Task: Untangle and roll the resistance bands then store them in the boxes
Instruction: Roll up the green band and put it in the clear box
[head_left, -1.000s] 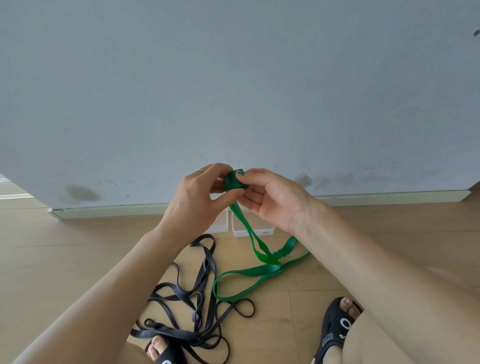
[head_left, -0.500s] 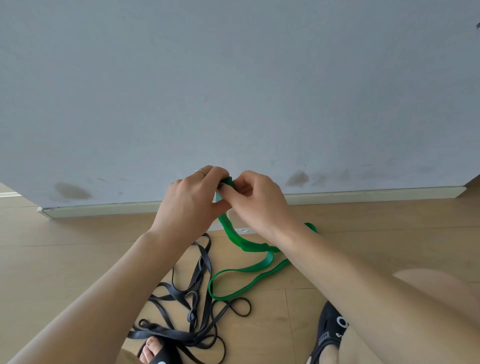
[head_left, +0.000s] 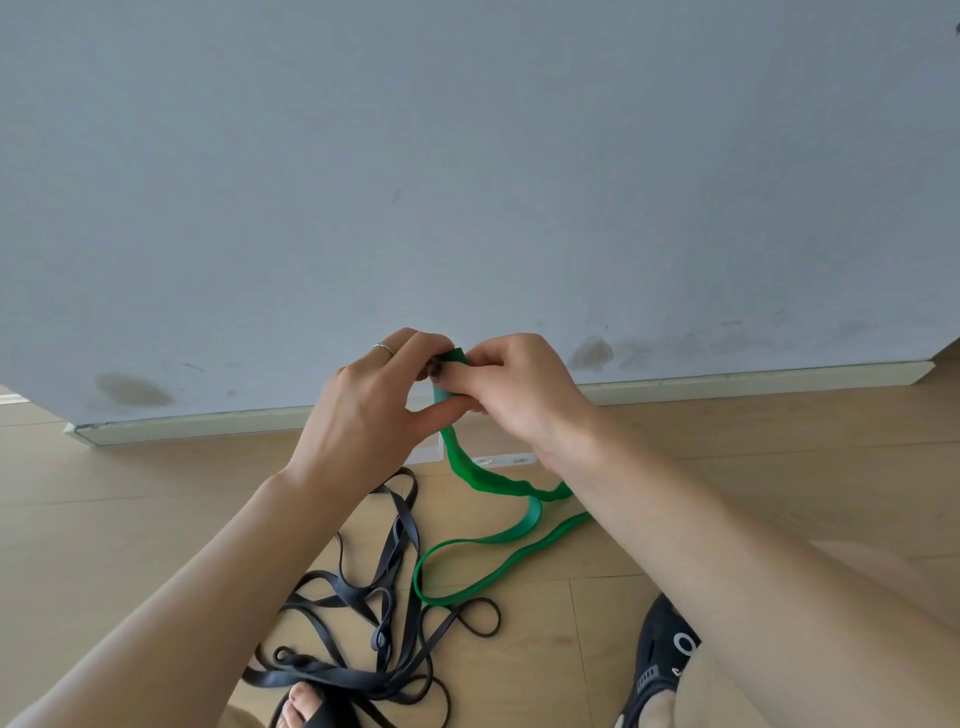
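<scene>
The green band's (head_left: 483, 475) rolled end is pinched between left hand (head_left: 363, 410) and right hand (head_left: 511, 392); black bands (head_left: 387, 613) are heaped at six o'clock.

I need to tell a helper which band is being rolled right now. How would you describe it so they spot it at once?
Look at the wood floor below the grey wall. The green band trails up from it into both hands, its end rolled between the fingers. The other bands, a black tangle, lie untouched.

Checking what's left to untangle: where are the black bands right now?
In the head view, the black bands lie tangled on the wooden floor, lower centre, under the left forearm, just left of the green band's trailing loop.
</scene>
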